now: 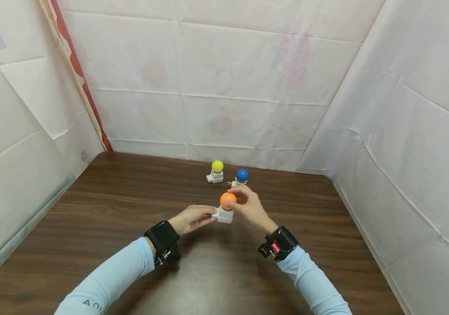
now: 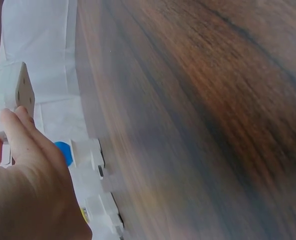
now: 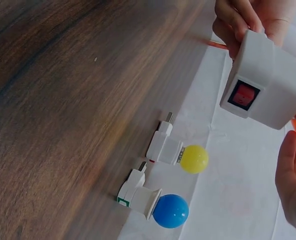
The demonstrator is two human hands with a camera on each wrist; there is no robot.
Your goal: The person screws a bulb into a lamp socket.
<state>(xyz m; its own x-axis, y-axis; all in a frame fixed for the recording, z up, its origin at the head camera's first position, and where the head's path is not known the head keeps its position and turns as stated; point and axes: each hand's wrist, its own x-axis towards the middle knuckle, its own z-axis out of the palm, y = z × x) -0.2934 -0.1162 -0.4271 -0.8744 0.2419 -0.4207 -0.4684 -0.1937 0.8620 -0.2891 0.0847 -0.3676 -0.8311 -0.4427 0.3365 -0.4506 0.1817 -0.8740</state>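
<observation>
My left hand (image 1: 193, 218) grips a white plug-in lamp socket (image 1: 224, 216) by its plug end, above the table. An orange bulb (image 1: 227, 199) sits upright in that socket. The right hand (image 1: 253, 211) pinches the bulb from the right between thumb and fingers. In the right wrist view, a red rocker switch (image 3: 244, 95) shows on the socket's side. The left wrist view shows the left hand (image 2: 35, 180) with fingers against the white socket (image 2: 10, 90); the bulb is out of sight there.
Behind the hands, a yellow bulb (image 1: 217, 166) and a blue bulb (image 1: 241, 176) stand in white plug-in sockets on the dark wood table (image 1: 137, 188). White patterned cloth (image 1: 224, 78) hangs along the back and both sides.
</observation>
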